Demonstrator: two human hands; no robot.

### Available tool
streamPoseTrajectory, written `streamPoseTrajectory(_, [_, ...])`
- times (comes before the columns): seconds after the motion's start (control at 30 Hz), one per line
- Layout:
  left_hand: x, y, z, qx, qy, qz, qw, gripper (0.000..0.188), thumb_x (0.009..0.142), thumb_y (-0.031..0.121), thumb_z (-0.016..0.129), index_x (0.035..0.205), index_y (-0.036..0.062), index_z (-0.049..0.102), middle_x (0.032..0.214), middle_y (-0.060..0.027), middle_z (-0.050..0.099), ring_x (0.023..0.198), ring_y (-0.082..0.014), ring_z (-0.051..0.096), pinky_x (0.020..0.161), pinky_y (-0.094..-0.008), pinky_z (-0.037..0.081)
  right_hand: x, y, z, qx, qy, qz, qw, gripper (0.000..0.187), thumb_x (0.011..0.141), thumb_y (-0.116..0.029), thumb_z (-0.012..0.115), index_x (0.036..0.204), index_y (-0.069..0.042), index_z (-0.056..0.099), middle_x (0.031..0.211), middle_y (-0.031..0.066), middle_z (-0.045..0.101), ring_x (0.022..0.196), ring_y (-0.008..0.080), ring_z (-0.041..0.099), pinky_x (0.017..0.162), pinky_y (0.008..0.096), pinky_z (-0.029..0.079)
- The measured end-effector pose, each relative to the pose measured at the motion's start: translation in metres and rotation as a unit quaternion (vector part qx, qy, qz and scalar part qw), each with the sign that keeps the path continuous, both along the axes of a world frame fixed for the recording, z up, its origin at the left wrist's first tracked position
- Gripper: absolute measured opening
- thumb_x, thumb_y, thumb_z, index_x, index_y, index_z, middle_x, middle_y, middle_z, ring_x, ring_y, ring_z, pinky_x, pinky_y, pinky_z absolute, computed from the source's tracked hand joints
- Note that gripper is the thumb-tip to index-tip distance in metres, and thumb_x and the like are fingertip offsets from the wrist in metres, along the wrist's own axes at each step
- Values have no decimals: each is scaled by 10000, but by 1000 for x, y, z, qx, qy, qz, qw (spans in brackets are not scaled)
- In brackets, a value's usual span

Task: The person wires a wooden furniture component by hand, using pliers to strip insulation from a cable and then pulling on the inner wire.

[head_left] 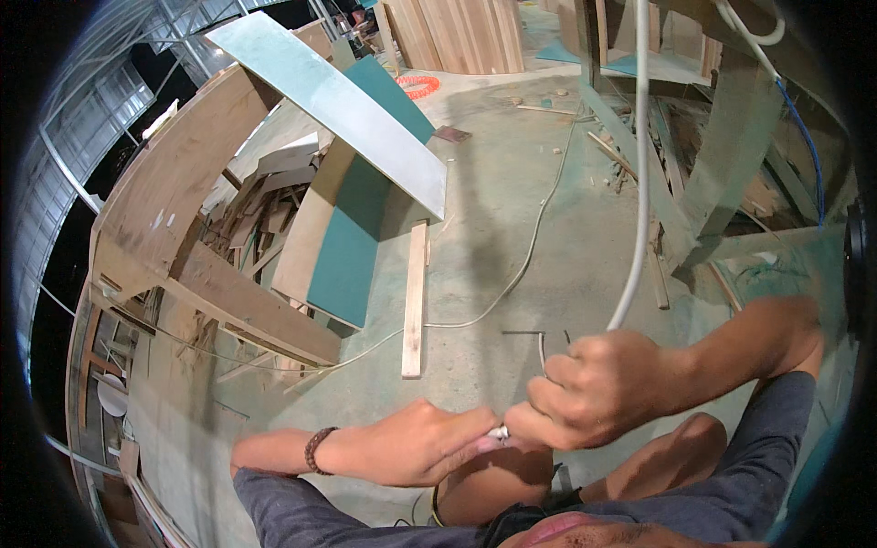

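In front of my body, low in the view, both hands meet. My right hand (598, 388) is closed in a fist around a thick white cable (643, 164), which comes down from above into its grip. My left hand (425, 445), with a braided band on the wrist, is closed with thumb and fingers pinching toward the right fist. Between the two hands shows a small white cable end (499, 433); its details are too small to make out. A short length of white cord hangs just behind the right fist.
Beyond my hands a wooden strip (416, 301) lies on the concrete floor, near a teal-faced panel (343, 242) and a long pale board (338, 105). A thin cable (525, 265) crosses the floor. Wooden frames (174, 173) with scraps stand left; a bench leg (731, 164) stands right.
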State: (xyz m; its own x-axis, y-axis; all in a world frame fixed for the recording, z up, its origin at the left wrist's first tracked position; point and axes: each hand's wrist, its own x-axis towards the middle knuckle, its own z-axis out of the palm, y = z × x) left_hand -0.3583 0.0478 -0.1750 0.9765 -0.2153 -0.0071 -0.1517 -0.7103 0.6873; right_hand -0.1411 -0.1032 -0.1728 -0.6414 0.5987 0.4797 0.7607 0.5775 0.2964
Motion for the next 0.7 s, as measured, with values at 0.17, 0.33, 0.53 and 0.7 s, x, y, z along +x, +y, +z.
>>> streamPoseTrajectory(0.17, [-21, 5, -12, -6, -13, 0, 1000, 168, 1025, 157, 574, 1149, 42, 579, 662, -122, 564, 504, -331, 589, 460, -435, 456, -7, -2, 3, -17, -15, -2, 1000, 194, 704, -225, 656, 671, -162, 476, 558, -47, 303, 452, 56, 407, 375, 217, 271])
streamPoseTrajectory(0.33, [-32, 11, -23, -35, -30, -4, 999, 163, 1043, 172, 554, 1070, 14, 525, 631, -132, 515, 499, -349, 580, 428, -424, 451, -8, -2, 2, -55, -21, -4, 998, 214, 639, -235, 638, 683, -161, 442, 573, -40, 283, 466, 63, 391, 385, 219, 285])
streamPoseTrajectory(0.53, [-53, 27, -39, -59, -4, -6, 998, 159, 1023, 164, 592, 1106, 31, 567, 667, -123, 555, 552, -333, 616, 458, -409, 473, -1, -8, -3, -106, -35, -5, 994, 260, 680, -303, 654, 680, -165, 433, 580, -37, 300, 481, 68, 418, 408, 232, 320])
streamPoseTrajectory(0.7, [-86, 44, -51, -114, 83, 27, 990, 163, 1003, 119, 602, 1157, 68, 592, 748, -133, 634, 604, -351, 634, 524, -438, 505, 7, -11, 10, -187, -21, -27, 982, 392, 769, -471, 680, 656, -182, 439, 577, -32, 341, 470, 98, 429, 436, 253, 346])
